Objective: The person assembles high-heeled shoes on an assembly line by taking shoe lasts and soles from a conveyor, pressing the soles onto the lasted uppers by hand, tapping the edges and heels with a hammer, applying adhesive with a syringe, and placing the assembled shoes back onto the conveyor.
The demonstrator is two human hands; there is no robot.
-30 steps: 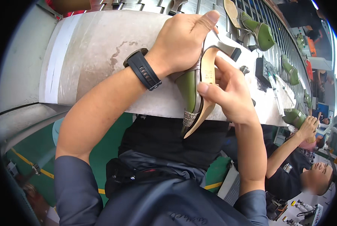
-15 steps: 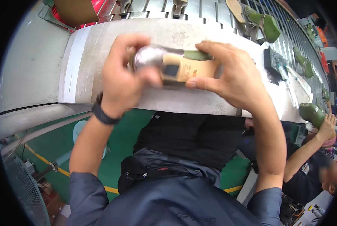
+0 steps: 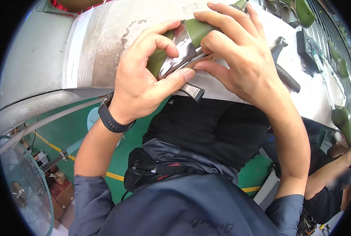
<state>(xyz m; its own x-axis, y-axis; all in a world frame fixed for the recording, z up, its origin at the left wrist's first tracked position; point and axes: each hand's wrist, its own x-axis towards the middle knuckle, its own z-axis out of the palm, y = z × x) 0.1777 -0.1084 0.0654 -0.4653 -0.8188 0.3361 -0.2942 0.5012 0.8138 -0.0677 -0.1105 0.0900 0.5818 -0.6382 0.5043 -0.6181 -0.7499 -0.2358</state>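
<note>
Both hands hold a sandal with a shiny silver strap [image 3: 184,43] wrapped over a green shoe last [image 3: 197,30], just above the worktop [image 3: 104,51]. My left hand [image 3: 142,72] is closed round one end, its fingers curled over the strap and its thumb along the sole edge. On the other side my right hand [image 3: 242,55] grips the last, fingertips on top and thumb underneath. A short dark heel [image 3: 193,92] juts toward me below the left thumb. My palms hide part of the shoe.
A hammer [image 3: 287,76] lies right of my right hand. Beyond it are a black block [image 3: 308,49] and slim white pen-like tools [image 3: 328,72]. More green lasts [image 3: 304,12] sit on the rack at the far right. A co-worker's arm [image 3: 324,177] and a fan [image 3: 20,192] flank me.
The sandal has been turned: its tan sole side faced up before, and now the silver strap and green last do. Both hands have shifted their grip. The hammer has come into sight.
</note>
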